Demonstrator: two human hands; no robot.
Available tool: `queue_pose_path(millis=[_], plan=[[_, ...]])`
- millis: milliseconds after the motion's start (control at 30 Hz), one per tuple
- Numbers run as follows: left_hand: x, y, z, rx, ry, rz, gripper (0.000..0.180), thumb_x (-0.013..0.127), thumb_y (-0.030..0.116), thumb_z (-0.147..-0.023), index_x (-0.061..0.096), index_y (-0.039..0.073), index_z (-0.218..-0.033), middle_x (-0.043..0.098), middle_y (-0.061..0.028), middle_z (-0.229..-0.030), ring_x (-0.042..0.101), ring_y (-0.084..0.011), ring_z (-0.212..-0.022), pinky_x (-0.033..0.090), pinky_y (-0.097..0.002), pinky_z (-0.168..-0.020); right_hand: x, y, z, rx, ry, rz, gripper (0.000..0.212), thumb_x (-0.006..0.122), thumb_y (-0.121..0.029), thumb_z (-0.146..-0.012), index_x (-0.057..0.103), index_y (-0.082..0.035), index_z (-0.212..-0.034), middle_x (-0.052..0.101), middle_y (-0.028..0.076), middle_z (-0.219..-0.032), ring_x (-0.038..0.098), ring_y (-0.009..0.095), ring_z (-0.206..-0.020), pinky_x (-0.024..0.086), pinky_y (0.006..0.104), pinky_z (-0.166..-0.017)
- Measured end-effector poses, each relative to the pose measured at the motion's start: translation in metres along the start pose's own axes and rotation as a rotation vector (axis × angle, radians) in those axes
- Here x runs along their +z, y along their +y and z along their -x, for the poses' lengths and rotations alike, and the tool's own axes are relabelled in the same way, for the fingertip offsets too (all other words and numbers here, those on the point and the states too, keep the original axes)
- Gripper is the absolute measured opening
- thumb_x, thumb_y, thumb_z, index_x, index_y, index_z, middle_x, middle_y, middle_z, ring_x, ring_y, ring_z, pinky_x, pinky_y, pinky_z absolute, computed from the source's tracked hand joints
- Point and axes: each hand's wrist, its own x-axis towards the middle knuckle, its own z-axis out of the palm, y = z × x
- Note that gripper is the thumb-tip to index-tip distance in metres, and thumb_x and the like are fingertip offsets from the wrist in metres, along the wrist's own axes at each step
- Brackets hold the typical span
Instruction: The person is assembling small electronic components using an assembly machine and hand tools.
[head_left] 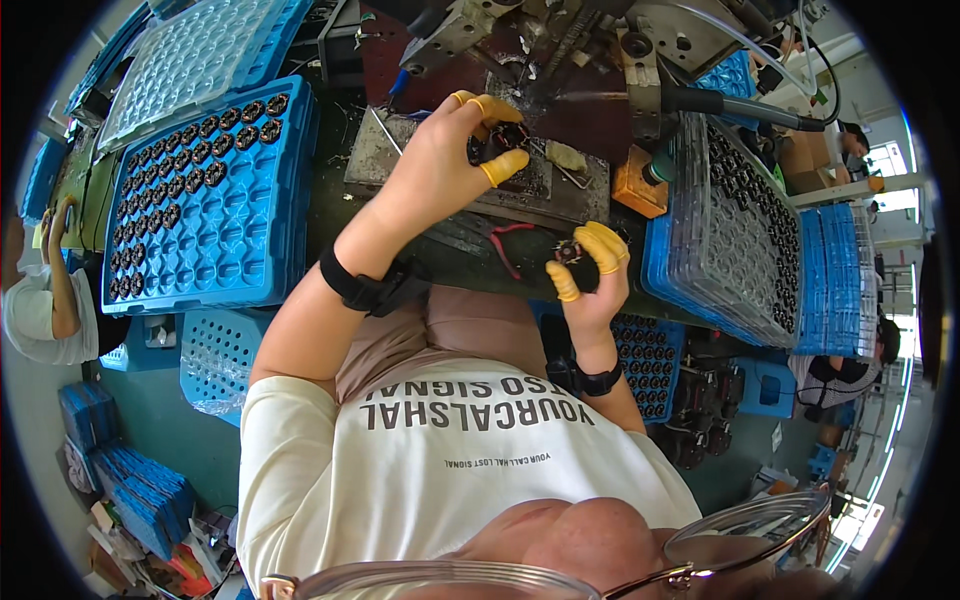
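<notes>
Yellow finger cots cover the fingertips of both hands. My left hand [452, 150] is up at the machine's metal base, with thumb and fingers curled round a small dark round motor stator [512, 134]; part of it is hidden by the fingers. Lower and to the right, my right hand [598, 275] pinches another motor stator [568, 252] between thumb and fingertips, apart from the bench. Red-handled pliers [508, 250] lie between the two hands. The metal base plate [375, 170] carries dark grime and scraps.
A blue tray [245, 235] partly filled with stators stands at left, near a stack of clear-lidded trays [190, 60]. At right are stacked trays [730, 230] of stators and an orange block [640, 185]. Machine parts [645, 70] overhang the back. Other people work at both sides.
</notes>
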Motion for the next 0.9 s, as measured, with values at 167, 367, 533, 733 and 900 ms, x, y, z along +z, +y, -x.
queue_pose_path(millis=[167, 367, 533, 733, 900], plan=[[0.009, 0.006, 0.010, 0.204, 0.181, -0.338, 0.037, 0.078, 0.019, -0.080, 0.069, 0.010, -0.115, 0.063, -0.0086, -0.106, 0.060, -0.0274, -0.095, 0.046, -0.0373, -0.088, -0.022, 0.011, -0.030, 0.058, 0.098, 0.038, 0.043, 0.082, -0.022, -0.079, 0.063, -0.003, -0.113, 0.065, 0.013, -0.117, 0.060, 0.032, -0.111, 0.044, 0.0411, -0.099], [0.010, -0.004, 0.009, 0.399, 0.231, -0.420, 0.033, 0.075, 0.020, -0.082, 0.071, 0.012, -0.113, 0.063, -0.0063, -0.109, 0.059, -0.0263, -0.097, 0.045, -0.0366, -0.088, -0.025, 0.014, -0.050, 0.077, 0.108, 0.042, 0.041, 0.078, -0.022, -0.084, 0.061, -0.002, -0.116, 0.065, 0.013, -0.120, 0.058, 0.032, -0.117, 0.043, 0.0407, -0.102], [0.016, -0.006, 0.013, 0.298, 0.227, -0.289, 0.034, 0.076, 0.016, -0.081, 0.069, 0.011, -0.114, 0.063, -0.0075, -0.110, 0.059, -0.0283, -0.099, 0.045, -0.0378, -0.088, 0.002, -0.015, -0.066, -0.078, -0.110, -0.025, 0.046, 0.075, -0.031, -0.085, 0.059, -0.005, -0.119, 0.063, 0.012, -0.124, 0.056, 0.032, -0.120, 0.040, 0.0415, -0.102], [0.012, -0.006, 0.013, 0.288, 0.184, -0.247, 0.036, 0.075, 0.011, -0.079, 0.067, 0.010, -0.114, 0.064, -0.0081, -0.111, 0.059, -0.0301, -0.100, 0.044, -0.0385, -0.089, 0.029, -0.022, -0.083, -0.178, -0.201, -0.034, 0.046, 0.070, -0.034, -0.087, 0.056, -0.007, -0.122, 0.061, 0.011, -0.125, 0.056, 0.032, -0.119, 0.037, 0.0454, -0.102], [0.012, -0.007, 0.013, 0.315, 0.179, -0.289, 0.034, 0.074, 0.010, -0.079, 0.068, 0.010, -0.112, 0.064, -0.0078, -0.110, 0.058, -0.0292, -0.100, 0.044, -0.0388, -0.090, 0.034, -0.018, -0.080, -0.207, -0.198, 0.027, 0.046, 0.070, -0.032, -0.087, 0.055, -0.006, -0.122, 0.060, 0.011, -0.126, 0.057, 0.033, -0.113, 0.038, 0.0456, -0.102]])
